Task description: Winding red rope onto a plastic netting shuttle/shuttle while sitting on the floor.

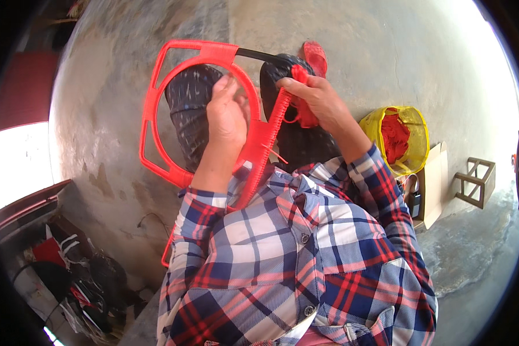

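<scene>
- Grey floor (pixel 121 98) spreads around you.
- Left forearm (pixel 213 164) pointing away, your left hand (pixel 228 115) is half-curled at the ring of the red frame (pixel 254 151); exact grip can't be told.
- Right forearm (pixel 350 134) angled inward, your right hand (pixel 320 99) pinches a red bundle (pixel 308 117) beside the frame, above your legs (pixel 187 104).

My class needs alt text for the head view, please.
A red frame over dark trousers, the left hand at its ring, the right hand holding bunched red material. A yellow container is at right.
</scene>
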{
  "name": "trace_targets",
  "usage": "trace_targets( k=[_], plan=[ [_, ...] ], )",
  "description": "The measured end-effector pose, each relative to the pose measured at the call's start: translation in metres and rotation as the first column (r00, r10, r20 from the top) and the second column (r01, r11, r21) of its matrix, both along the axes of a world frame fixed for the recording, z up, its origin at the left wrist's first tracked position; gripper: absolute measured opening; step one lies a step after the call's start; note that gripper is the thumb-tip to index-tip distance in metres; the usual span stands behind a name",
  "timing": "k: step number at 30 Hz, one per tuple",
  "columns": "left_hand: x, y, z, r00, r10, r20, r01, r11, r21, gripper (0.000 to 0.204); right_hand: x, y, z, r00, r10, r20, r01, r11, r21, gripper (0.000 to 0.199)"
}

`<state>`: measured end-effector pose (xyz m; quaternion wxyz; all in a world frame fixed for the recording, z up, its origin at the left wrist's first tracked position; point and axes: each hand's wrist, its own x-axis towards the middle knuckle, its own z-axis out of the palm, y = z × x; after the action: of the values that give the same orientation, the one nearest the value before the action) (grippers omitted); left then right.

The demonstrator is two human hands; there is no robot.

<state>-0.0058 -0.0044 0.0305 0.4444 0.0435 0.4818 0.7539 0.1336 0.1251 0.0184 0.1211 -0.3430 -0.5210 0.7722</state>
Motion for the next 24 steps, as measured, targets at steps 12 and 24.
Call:
trace_targets(
  k=[12, 24],
  plan=[
    [0.084, -0.099, 0.215, -0.236, 0.918, -0.318, 0.45, 0.393, 0.802, 0.036, -0.013, -0.011, -0.015, 0.979, -0.067, -0.193, 0.029, 0.981, -0.192, 0.013],
    [0.082, -0.099, 0.208, -0.231, 0.968, -0.099, 0.6, 0.222, 0.769, 0.032, 0.003, -0.006, -0.021, 0.982, -0.103, -0.157, 0.077, 0.983, -0.168, 0.014]
  ],
)
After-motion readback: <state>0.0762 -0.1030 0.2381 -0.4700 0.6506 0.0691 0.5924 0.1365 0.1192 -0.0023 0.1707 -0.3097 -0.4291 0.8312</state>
